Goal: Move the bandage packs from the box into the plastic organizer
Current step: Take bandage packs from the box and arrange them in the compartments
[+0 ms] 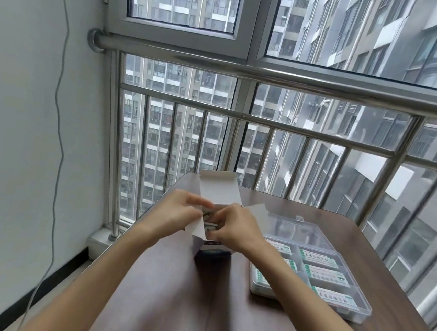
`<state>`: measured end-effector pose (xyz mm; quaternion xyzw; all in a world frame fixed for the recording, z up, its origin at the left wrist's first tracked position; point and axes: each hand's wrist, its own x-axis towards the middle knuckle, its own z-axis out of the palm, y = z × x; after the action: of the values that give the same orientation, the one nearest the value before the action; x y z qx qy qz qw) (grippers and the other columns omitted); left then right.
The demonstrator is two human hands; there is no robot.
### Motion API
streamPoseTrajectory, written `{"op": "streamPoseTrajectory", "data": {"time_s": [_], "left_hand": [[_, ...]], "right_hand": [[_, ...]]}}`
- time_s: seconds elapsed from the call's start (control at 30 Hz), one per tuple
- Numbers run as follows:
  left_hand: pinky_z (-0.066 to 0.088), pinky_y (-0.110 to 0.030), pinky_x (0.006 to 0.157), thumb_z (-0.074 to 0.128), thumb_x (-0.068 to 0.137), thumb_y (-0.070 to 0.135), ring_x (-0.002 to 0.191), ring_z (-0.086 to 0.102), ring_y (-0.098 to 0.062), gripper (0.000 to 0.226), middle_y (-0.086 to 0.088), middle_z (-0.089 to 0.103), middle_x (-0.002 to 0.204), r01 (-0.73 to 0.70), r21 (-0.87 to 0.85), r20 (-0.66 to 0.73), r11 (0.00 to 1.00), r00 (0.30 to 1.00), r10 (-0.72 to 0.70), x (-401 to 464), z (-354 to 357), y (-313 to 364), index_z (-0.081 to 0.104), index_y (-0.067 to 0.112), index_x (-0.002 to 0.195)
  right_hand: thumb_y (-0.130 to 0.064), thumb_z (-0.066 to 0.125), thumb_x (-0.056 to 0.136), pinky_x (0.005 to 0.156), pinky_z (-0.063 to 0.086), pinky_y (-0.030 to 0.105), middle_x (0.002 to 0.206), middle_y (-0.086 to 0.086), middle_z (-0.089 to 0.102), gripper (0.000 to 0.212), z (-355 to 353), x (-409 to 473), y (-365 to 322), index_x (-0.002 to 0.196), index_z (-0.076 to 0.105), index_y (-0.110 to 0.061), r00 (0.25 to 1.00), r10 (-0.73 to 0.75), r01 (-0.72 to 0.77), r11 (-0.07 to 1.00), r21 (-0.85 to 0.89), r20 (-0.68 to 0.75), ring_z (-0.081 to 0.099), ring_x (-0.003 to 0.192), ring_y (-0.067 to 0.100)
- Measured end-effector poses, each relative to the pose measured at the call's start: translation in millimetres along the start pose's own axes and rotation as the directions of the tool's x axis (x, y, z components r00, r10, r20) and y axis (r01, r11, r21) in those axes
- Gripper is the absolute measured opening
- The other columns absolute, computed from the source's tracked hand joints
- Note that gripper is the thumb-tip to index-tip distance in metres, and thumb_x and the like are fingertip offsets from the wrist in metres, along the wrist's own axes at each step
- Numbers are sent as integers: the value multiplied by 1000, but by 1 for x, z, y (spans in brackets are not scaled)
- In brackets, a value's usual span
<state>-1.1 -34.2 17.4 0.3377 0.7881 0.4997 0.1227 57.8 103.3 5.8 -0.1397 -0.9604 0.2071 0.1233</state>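
Both hands, left hand and right hand, reach into the box

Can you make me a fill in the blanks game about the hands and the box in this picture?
1. Both hands, left hand and right hand, reach into the open ____.
2. The plastic organizer sits to the ____ of the box.
3. The organizer's clear lid is ____.
4. Everything rests on a brown ____.

Missing words: box; right; open; table

Both hands' fingers hide the box's blurred contents.
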Motion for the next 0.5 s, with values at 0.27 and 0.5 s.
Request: {"op": "streamPoseTrajectory", "data": {"time_s": [0.27, 0.5], "left_hand": [[54, -17, 53, 50, 91, -4, 75, 63, -13, 30, 0, 63, 93, 232, -209, 43, 950, 973, -228, 13, -19, 3, 67, 4, 115], [54, -21, 74, 53, 92, 7, 92, 61, -12, 28, -4, 64, 110, 202, -52, 13, 978, 979, -201, 15, -28, -19, 65, 18, 116]], "right_hand": [[-17, 74, 79, 57, 50, 20, 82, 2, 71, 14, -29, -13, 6, 92, 75, -11, 956, -123, 200, 936, 288, -265, 60, 68, 7], [-21, 71, 82, 64, 53, 16, 83, 7, 71, 18, -36, -23, 18, 95, 71, -9, 985, 147, -28, 651, 758, -90, 63, 73, 10]]}}
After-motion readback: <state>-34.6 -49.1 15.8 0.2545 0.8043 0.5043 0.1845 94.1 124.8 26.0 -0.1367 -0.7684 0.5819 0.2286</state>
